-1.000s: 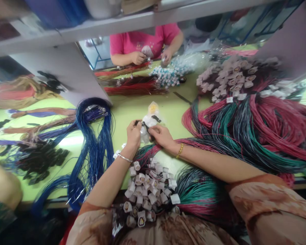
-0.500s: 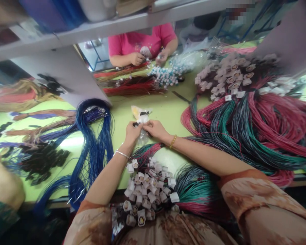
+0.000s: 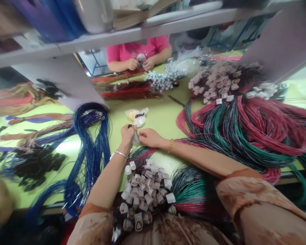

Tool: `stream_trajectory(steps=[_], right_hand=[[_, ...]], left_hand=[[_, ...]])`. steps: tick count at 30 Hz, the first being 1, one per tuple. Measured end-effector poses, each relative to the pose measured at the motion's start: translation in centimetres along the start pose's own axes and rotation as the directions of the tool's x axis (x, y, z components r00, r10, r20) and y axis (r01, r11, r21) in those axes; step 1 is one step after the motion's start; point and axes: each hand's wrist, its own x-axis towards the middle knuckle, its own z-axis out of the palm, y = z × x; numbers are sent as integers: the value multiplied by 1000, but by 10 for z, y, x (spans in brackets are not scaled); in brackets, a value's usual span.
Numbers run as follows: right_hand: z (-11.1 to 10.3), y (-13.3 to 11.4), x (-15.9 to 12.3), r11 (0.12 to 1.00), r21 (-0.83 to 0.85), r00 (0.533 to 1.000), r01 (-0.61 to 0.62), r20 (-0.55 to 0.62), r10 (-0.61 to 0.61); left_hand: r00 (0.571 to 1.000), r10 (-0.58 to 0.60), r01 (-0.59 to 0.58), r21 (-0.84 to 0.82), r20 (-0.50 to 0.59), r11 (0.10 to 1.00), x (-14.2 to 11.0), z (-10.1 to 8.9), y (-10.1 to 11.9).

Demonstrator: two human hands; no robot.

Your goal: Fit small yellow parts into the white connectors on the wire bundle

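My left hand (image 3: 128, 133) is pinched on a small black piece at its fingertips, above the green table (image 3: 165, 114). My right hand (image 3: 148, 137) is curled beside it, thumb and fingers closed on a clear plastic wrapper between the two hands. A small clear bag (image 3: 136, 116) with white, yellow and black bits lies just beyond my fingers. Below my wrists lies a bundle of red, green and black wires (image 3: 191, 190) ending in several white connectors (image 3: 142, 194).
A blue wire bundle (image 3: 91, 146) loops at the left. A large red and green wire heap (image 3: 244, 129) with white connectors (image 3: 219, 81) fills the right. A person in a pink shirt (image 3: 137, 51) works across the table. A grey shelf (image 3: 91, 41) hangs overhead.
The small bag has left my hands and now lies on the table beyond them. My hands have drawn slightly towards me, still pinched together. The view has tipped upward.
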Motion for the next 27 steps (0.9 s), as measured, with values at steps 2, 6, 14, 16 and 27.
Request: stream_trajectory(steps=[2, 6, 14, 16, 27], right_hand=[[-9, -14, -28, 973, 134, 933, 189, 284, -220], [-46, -28, -63, 900, 181, 853, 396, 290, -433], [-137, -34, -81, 899, -363, 891, 243, -283, -355], [-158, -53, -91, 788, -584, 787, 194, -388, -481], [-304, -151, -52, 552, -830, 448, -78, -524, -725]], left_hand=[[999, -10, 10, -9, -33, 1000, 6, -1, 4], [999, -37, 37, -36, 9, 999, 5, -4, 18], [952, 39, -28, -41, 305, 999, -27, -46, 67], [941, 156, -187, 77, 300, 979, -31, -61, 80], [915, 170, -203, 52, 366, 978, -68, -81, 131]])
